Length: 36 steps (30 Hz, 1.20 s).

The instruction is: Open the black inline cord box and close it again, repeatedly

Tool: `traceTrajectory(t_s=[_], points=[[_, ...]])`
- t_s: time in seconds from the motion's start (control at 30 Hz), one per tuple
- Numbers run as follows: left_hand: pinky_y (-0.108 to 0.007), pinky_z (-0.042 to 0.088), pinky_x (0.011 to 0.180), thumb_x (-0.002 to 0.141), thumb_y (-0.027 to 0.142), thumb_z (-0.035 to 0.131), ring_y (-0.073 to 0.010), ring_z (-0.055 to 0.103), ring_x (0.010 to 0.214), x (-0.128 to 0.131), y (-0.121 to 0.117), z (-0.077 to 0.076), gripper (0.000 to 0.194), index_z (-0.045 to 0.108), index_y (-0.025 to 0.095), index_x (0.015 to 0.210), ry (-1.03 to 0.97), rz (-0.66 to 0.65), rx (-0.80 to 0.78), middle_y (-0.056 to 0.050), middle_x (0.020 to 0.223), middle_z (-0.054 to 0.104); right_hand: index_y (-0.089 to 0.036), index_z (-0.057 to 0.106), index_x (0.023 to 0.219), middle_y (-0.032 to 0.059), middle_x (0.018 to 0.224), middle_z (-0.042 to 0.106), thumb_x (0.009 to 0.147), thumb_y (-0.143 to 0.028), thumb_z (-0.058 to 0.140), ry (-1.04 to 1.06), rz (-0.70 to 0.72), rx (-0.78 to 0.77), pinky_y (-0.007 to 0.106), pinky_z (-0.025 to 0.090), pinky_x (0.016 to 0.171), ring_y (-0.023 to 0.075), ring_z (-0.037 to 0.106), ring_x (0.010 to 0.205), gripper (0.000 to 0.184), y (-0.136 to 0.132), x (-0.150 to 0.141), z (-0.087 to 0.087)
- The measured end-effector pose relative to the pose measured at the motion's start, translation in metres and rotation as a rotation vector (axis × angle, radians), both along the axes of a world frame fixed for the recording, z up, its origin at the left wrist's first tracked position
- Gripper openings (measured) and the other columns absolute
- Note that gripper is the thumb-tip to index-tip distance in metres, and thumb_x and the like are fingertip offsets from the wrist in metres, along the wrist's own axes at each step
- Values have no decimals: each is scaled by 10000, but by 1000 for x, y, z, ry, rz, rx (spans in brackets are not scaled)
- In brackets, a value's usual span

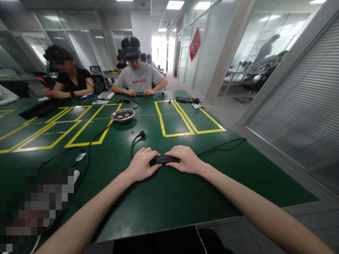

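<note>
Both hands grip a black power adapter (164, 159) just above the green table, one at each end. My left hand (143, 164) is closed on its left end, thumb below and fingers above. On the right end, my right hand (184, 158) is closed the same way. A cord with a black mains plug (143, 133) curves out beyond my left hand and lies on the table. From behind my right hand a thin black cable (222, 145) runs right to the table's edge. The ends of the adapter are hidden by my fingers.
A metal bowl (123, 115) with small metal parts stands ahead left. Yellow tape rectangles (178, 134) mark the green table (185, 197). A folded black tripod-like item (188, 100) lies farther back. Two people sit across; one person (140, 79) handles a small dark item. A black cable (88, 155) crosses at left.
</note>
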<state>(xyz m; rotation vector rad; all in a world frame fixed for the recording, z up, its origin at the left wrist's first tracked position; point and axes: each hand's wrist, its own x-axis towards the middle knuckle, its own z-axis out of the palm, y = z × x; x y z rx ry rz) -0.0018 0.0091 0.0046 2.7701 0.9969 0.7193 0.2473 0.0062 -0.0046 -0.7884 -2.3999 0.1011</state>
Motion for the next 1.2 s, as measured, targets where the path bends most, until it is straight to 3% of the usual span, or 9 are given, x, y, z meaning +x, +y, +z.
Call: traceTrajectory(t_s=[0.13,0.37,0.53,0.63,0.73,0.83,0.97,1.03,1.2], points=[[-399,528,869,936,346,700,-252,688,933,1,-2,-2,312,691,190,1207,-13,-22,75,-84,1025,762,-175,748,1105,105,956,799,952,-379,718,-17,-25,39,367,571,807,244,754,869,257,-1,-1,0],[-403,549,865,979,364,659,-256,706,942,2,-4,-1,279,721,191,1190,-81,-24,104,-95,999,781,-180,717,1209,101,1047,801,946,-296,721,46,14,27,351,617,820,231,761,917,288,-1,1,3],[-414,560,954,1005,463,575,-272,710,1087,3,-8,3,409,670,185,1288,-174,37,-230,-116,1247,749,-192,657,1329,128,1232,765,1017,-198,561,49,129,238,422,629,927,256,708,1130,327,-5,6,4],[-366,580,861,1049,451,469,-238,732,958,3,-8,6,380,711,191,1181,-195,29,-506,-70,1105,785,-197,644,1347,130,1262,754,1031,-178,518,5,153,299,444,618,969,260,683,1195,341,-7,5,2],[-314,581,772,992,435,583,-215,723,869,3,-8,9,315,718,171,1100,-298,-14,-654,-52,1001,779,-202,673,1281,135,1277,741,1033,-165,487,-60,137,266,432,622,948,252,690,1176,312,-7,2,3],[-328,572,838,926,363,694,-223,716,932,3,-7,10,251,704,174,1090,-358,9,-557,-52,1030,766,-191,678,1241,145,1284,729,1009,-193,544,-89,117,176,403,623,909,252,704,1134,269,-6,0,7],[-336,551,845,902,306,748,-224,704,931,1,-8,11,230,689,202,1099,-254,49,-241,-43,1015,744,-185,656,1300,130,1197,759,946,-325,707,31,19,-54,377,607,905,249,737,1053,384,-7,-1,11],[-329,547,818,901,316,762,-224,702,909,1,-8,9,239,684,212,1102,-196,50,-119,-38,984,737,-194,698,1235,100,1108,784,936,-322,731,63,-61,-133,354,599,869,236,751,971,327,-8,-1,10],[-348,568,863,924,362,736,-245,719,978,2,-7,1,302,666,219,1181,-129,74,-21,-70,1097,752,-184,748,1136,100,968,792,922,-324,758,61,-106,-65,340,579,783,234,734,864,256,-6,0,4]])
